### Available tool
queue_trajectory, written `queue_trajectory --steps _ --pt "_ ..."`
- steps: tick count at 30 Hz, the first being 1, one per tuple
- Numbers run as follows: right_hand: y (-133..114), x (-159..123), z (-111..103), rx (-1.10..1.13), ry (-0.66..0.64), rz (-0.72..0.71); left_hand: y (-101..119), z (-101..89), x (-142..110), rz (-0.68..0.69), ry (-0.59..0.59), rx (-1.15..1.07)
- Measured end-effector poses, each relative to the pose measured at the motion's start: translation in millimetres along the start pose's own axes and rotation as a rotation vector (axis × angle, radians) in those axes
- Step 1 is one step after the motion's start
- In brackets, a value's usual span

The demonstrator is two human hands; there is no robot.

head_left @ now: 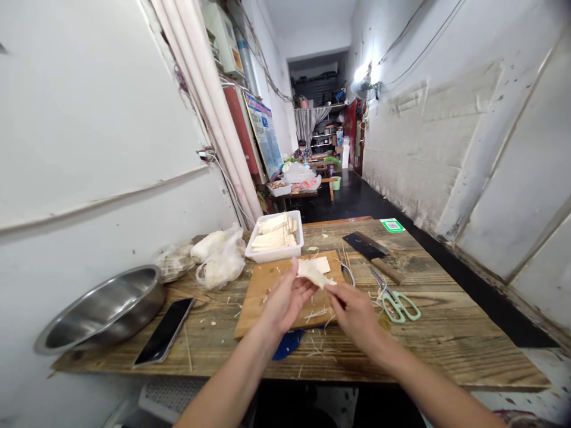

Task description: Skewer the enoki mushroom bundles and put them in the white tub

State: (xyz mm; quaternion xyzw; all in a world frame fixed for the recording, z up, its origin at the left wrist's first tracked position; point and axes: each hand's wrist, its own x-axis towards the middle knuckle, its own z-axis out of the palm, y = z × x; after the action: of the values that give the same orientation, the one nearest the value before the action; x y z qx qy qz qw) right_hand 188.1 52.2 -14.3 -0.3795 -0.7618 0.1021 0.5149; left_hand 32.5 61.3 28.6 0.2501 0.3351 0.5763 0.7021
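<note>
Over the wooden cutting board, both hands are on a thin, pale, floppy sheet that looks like tofu skin. My left hand is turned palm up, with its thumb and fingers around the sheet's left side. The sheet's right end is pinched in the fingertips of my right hand. Behind it, another flat pale piece lies on the board. Thin pale shreds are scattered near my hands. Beyond the board, a white plastic tray contains stacked pale pieces, with thin sticks among them.
To the right lie a cleaver and green-handled scissors. A steel basin, a phone and a plastic bag are on the left. Something blue shows under the board. A person sits far back.
</note>
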Motion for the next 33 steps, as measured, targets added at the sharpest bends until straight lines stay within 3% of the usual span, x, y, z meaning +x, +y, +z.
queue_trajectory --steps 3,6,10,14,18,24,33 --pt "-3.1 -24.9 34.0 0.021 -0.027 -0.021 -9.6 -6.5 8.2 0.107 0.102 -0.047" --pt "-0.9 -47.0 50.7 0.037 -0.104 0.019 -9.0 -21.0 11.3 0.135 0.137 -0.033" --pt "4.3 -65.1 54.2 0.073 -0.19 0.163 -3.0 -41.6 10.9 0.072 0.085 0.002" --pt "5.3 -71.9 57.7 0.109 -0.218 0.207 -5.6 -54.7 10.7 0.044 0.051 0.024" --pt "1.5 -76.0 69.0 0.149 -0.208 0.235 -19.1 -58.7 10.3 0.114 0.064 0.052" --pt "-6.7 -80.5 84.9 0.192 -0.208 0.254 -38.8 -60.2 13.9 0.202 0.289 0.115" --pt "-1.4 -83.1 90.0 0.129 -0.262 0.314 -47.1 -69.9 20.5 0.089 0.193 0.117"
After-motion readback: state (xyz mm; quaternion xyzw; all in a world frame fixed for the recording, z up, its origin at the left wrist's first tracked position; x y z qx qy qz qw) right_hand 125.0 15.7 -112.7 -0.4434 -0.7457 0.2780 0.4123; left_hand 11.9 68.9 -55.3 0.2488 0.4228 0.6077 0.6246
